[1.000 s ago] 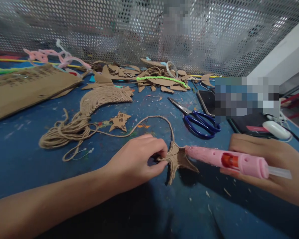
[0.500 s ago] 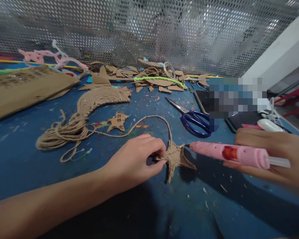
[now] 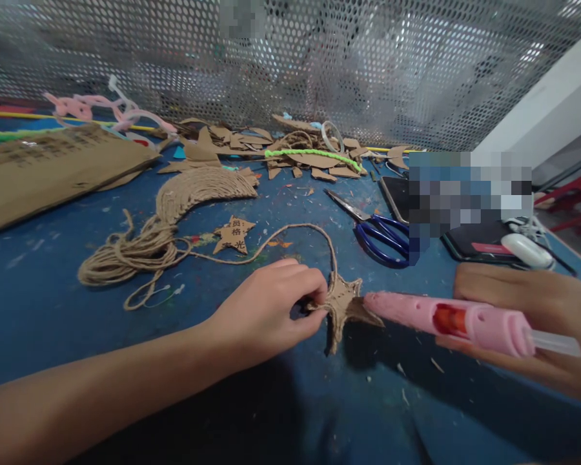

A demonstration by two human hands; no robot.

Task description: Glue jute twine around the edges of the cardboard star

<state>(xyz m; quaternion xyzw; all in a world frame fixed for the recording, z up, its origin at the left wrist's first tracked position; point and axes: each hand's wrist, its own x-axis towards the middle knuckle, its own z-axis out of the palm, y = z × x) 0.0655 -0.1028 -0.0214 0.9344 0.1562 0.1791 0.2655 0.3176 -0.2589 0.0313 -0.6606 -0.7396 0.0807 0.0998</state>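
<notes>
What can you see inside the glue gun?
Inside the glue gun, an orange part shows through its side; the pink casing hides everything else within.

There is room to pass over the blue tabletop at the bottom centre of the frame; higher up, scissors obstruct right of centre, a twine bundle left, and cardboard scraps crowd the upper middle below a perforated screen.

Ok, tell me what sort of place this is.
Probably a craft workspace: a pink glue gun in the right hand, a loose bundle of twine, and cardboard scraps on the blue tabletop.
</notes>
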